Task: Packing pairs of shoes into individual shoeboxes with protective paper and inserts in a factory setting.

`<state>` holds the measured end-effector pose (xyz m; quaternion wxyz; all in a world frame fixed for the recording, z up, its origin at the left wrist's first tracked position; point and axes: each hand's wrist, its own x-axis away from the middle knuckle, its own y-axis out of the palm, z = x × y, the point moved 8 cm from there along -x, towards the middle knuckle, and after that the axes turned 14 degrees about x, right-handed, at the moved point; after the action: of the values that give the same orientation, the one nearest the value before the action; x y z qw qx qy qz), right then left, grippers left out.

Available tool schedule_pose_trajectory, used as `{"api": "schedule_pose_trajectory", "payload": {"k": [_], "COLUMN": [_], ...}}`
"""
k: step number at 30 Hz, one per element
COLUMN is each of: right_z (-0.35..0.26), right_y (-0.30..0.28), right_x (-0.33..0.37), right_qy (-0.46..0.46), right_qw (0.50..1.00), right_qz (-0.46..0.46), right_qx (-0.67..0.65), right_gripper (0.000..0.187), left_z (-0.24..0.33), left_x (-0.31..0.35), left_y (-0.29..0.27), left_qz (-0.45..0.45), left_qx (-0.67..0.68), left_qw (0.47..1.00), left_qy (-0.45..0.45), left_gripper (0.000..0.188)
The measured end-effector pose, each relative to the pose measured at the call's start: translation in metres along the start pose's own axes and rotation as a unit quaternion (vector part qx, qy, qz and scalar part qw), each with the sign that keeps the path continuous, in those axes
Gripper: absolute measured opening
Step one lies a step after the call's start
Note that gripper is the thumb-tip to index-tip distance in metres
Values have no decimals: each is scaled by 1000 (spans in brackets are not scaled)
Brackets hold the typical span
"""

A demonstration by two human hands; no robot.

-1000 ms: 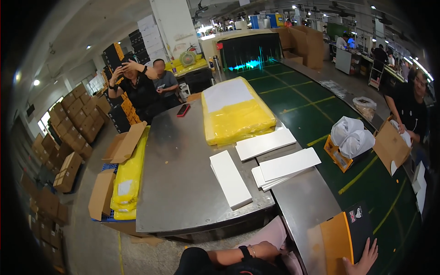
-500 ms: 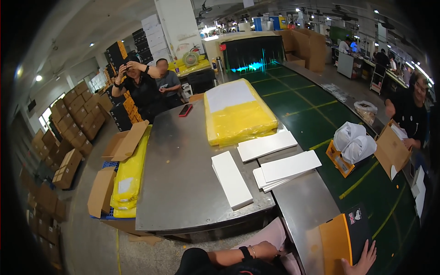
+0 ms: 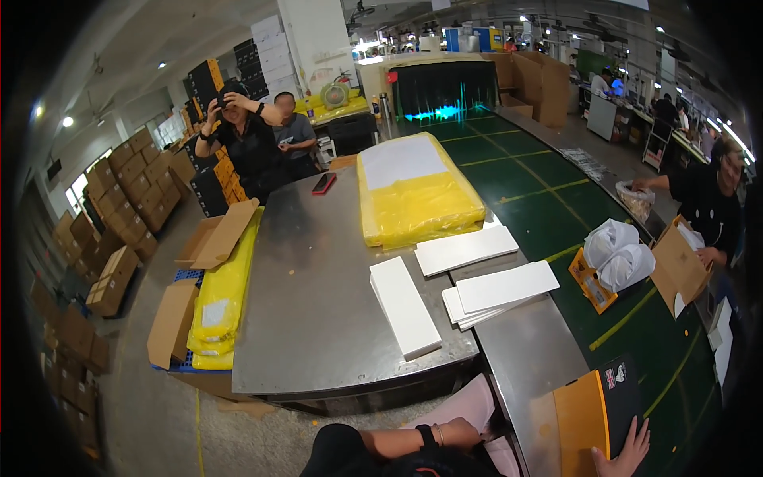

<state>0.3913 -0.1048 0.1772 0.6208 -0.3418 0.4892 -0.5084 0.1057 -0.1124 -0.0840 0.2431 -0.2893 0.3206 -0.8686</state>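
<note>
My right hand (image 3: 625,455) lies with its fingers stretched out flat on the near edge of a black and orange cardboard box (image 3: 613,401), at the lower right. The box straddles the steel table edge and the green conveyor belt. My left hand (image 3: 461,434), with a black wristband and a thin bracelet, rests low in front of me by the pink cloth (image 3: 469,404) over my leg; its fingers are hidden. White flat cartons lie in stacks on the steel table (image 3: 318,318): one stack (image 3: 404,310) upright in view, another (image 3: 469,250) behind it, a third (image 3: 509,288) to the right.
A yellow plastic-wrapped stack (image 3: 421,191) and a red phone (image 3: 323,184) lie farther back. On the green conveyor (image 3: 517,159) sits an orange box with white wrapped shoes (image 3: 618,254). A co-worker (image 3: 719,199) stands at the right beside an open carton (image 3: 681,266). Two people (image 3: 246,143) stand at the far left.
The co-worker at the right has stretched an arm out to the clear bag on the far side of the belt. The view has shifted slightly; my hands stay put.
</note>
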Motion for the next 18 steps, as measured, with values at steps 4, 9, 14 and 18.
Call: {"api": "schedule_pose_trajectory", "payload": {"k": [4,9,14,18], "right_z": [-1,1,-1,0], "right_y": [2,4,1,0], "right_x": [2,4,2,3], "right_qy": [0,1,8,14], "right_qw": [1000,1000,1000,1000], "right_qz": [11,17,-2,10], "right_qx": [-2,5,8,-10], "right_gripper": [91,90,90,89], "left_z": [-2,1,-2,1], "left_x": [-1,1,1,8], "left_y": [6,5,8,5], "left_qz": [6,7,-25,-49], "left_qx": [-7,-8,-18,-27], "left_qw": [1000,1000,1000,998], "left_qy": [10,11,3,-1], "left_gripper": [20,19,34,33]}}
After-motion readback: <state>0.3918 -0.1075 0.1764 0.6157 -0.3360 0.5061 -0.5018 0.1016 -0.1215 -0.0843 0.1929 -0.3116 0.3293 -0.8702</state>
